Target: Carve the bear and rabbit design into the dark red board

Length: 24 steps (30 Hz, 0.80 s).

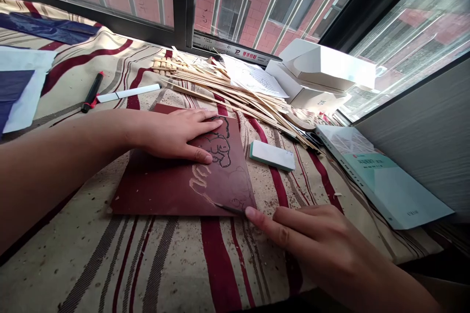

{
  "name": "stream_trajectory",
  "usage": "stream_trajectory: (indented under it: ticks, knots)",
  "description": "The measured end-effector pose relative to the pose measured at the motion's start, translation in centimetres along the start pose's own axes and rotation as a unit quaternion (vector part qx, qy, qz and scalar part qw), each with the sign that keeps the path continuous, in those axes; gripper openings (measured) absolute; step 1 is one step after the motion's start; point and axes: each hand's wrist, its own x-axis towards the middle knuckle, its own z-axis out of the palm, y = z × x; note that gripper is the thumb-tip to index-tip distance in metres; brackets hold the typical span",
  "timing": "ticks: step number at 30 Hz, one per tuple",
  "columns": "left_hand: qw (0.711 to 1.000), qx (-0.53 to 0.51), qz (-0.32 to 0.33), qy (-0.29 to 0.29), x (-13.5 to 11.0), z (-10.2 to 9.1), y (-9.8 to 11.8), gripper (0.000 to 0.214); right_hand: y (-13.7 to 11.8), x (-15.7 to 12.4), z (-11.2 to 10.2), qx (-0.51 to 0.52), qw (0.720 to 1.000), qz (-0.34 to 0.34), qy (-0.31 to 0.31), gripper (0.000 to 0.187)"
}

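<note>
Head cam: brown bd (157,186) under L fingers (207,127), apart; R fingers (266,224) clamped on tool (232,209), tip on bd.

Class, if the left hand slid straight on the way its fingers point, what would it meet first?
Beyond the maroon board beneath it, probably the thin wooden strips, though depth is unclear.

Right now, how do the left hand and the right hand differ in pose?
The left hand lies with thumb and fingers spread on the red-brown board; the right hand grips a thin dark tool. The left hand is over the board's far half; the right hand is beyond its near right corner, over the striped cloth. Both are bare.
</note>
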Motion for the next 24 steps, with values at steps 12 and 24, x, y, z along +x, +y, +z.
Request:
stream_trajectory:
  ticks: [12, 24]
  knots:
    - [1.0, -0.007, 0.006, 0.01, 0.2, 0.2, -0.4, 0.107, -2.3, -0.1, 0.3, -0.033, 0.999, 0.02, 0.009, 0.048]
    - [1.0, 0.001, 0.018, 0.018, 0.2, 0.3, -0.2, 0.107, -4.2, 0.1, 0.5, -0.078, 0.996, 0.038, 0.019, 0.048]
